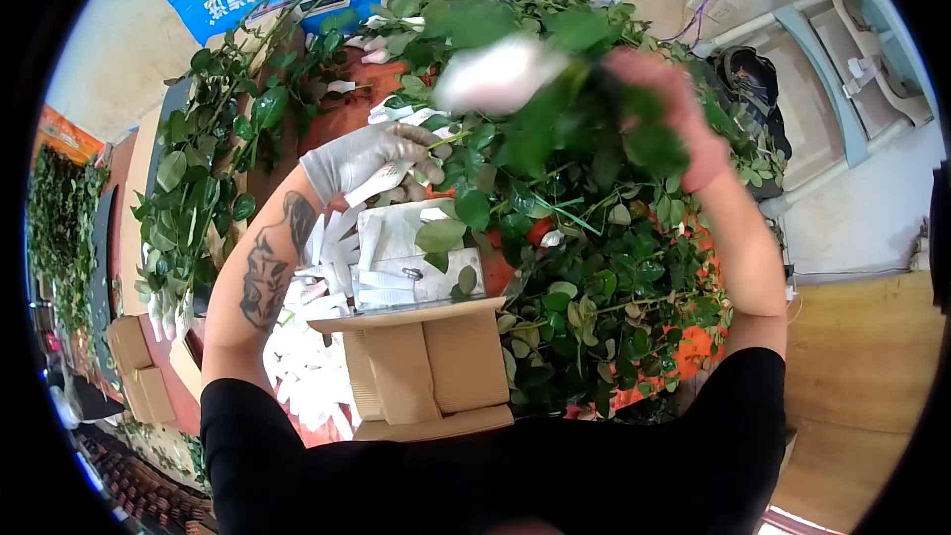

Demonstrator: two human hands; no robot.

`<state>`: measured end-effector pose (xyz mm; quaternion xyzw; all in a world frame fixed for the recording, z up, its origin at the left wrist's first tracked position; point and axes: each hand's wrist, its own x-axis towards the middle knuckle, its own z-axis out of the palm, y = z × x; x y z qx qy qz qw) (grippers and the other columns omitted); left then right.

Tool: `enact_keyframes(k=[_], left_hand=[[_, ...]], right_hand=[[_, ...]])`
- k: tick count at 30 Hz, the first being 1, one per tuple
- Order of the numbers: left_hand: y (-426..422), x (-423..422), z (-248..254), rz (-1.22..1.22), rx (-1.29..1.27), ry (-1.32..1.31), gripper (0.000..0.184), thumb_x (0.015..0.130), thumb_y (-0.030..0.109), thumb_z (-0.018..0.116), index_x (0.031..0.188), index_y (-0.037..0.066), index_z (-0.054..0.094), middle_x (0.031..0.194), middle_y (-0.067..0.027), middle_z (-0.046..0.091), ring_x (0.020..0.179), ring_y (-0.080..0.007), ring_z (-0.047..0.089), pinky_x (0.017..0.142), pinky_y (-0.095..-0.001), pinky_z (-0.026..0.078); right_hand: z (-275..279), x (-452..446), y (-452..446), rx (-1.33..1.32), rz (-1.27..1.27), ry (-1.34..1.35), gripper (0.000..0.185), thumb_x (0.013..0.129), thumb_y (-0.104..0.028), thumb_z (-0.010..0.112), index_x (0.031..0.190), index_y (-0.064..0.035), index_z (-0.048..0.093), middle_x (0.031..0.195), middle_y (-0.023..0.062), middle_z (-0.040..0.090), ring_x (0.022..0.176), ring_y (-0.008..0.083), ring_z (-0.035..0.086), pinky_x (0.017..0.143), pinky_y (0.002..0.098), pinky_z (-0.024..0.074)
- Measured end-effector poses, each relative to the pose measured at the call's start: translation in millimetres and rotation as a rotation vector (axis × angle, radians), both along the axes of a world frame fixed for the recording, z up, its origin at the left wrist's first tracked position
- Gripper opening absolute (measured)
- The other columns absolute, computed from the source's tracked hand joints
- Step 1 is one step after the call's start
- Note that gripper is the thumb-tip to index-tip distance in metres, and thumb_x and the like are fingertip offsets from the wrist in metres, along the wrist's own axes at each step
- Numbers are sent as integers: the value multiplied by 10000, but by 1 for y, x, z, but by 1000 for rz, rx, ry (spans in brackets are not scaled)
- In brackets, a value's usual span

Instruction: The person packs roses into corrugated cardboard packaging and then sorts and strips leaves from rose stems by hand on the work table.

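White wall (842, 228), brown wooden panel (862, 386), red tabletop (335, 129)

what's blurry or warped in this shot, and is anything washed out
Head view: the right hand and the pale flower head are badly blurred, the left hand much crisper; head view: wide-lens distortion curves the edges, leaving black corners; head view: the pile of white sleeves looks nearly bleached out.
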<state>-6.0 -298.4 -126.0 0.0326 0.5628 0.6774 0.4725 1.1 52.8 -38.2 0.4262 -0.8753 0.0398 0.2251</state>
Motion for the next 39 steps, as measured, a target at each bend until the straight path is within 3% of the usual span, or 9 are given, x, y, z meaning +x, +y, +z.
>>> enact_keyframes(k=[2,6,12,14,18,22,28,35,39], left_hand=[[11,6,2,57,40,-26,330,903,101,547,1212,-3,500,908,-102,620,726,-117,596,558,-234,498],[15,-2,4,-71,132,179,358,918,65,529,1261,-20,474,969,-96,621,789,-124,614,673,-273,535],[36,-3,33,-219,617,-348,496,952,344,481,1279,-25,421,1087,-193,602,888,-257,650,705,-362,579],[35,-1,58,-141,307,330,600,932,482,465,1278,-8,447,1079,-149,619,923,-211,629,742,-310,546],[22,-25,22,-210,-373,889,483,923,389,538,1190,-13,550,1073,-88,629,1007,-136,577,850,-302,485],[25,-16,-37,-321,-711,1131,338,853,295,587,1043,20,640,943,-128,681,846,-236,651,778,-337,499],[60,27,-75,-637,-939,1107,507,818,476,561,1047,29,630,1004,-197,647,948,-356,613,825,-418,478],[76,6,-88,-613,-902,725,435,735,353,643,985,-2,626,869,-178,658,846,-293,637,734,-374,495],[45,-37,-46,-438,-257,756,387,746,194,643,1073,0,567,930,-69,612,856,-153,583,798,-292,488]], right_hand=[[-7,25,-54,363,-264,-333,535,800,-374,590,1258,-113,494,1202,111,564,1076,265,555,916,346,480],[-88,12,-68,241,-100,75,650,739,-441,626,1259,-78,483,1262,105,529,1142,248,522,976,344,411],[-66,1,-46,103,-282,-50,446,709,-227,662,1111,-83,535,977,83,613,925,227,601,882,322,459],[-28,-8,-4,35,-398,58,447,713,-211,660,1120,-79,532,994,87,608,937,230,596,888,323,455],[52,-15,139,-63,-662,327,450,720,-180,656,1136,-70,527,1029,95,599,961,235,587,900,325,446],[86,10,247,-164,-749,395,455,727,-149,652,1153,-61,521,1064,103,590,985,241,577,912,327,437],[76,23,267,-283,-667,323,464,737,-101,646,1178,-48,512,1116,116,576,1020,249,563,929,329,423],[52,12,246,-417,-507,207,478,750,-46,640,1208,-32,502,1177,130,560,1062,259,547,950,333,407],[42,16,227,-381,-423,194,490,754,-34,636,1224,-29,497,1213,137,546,1096,268,528,966,341,396]])
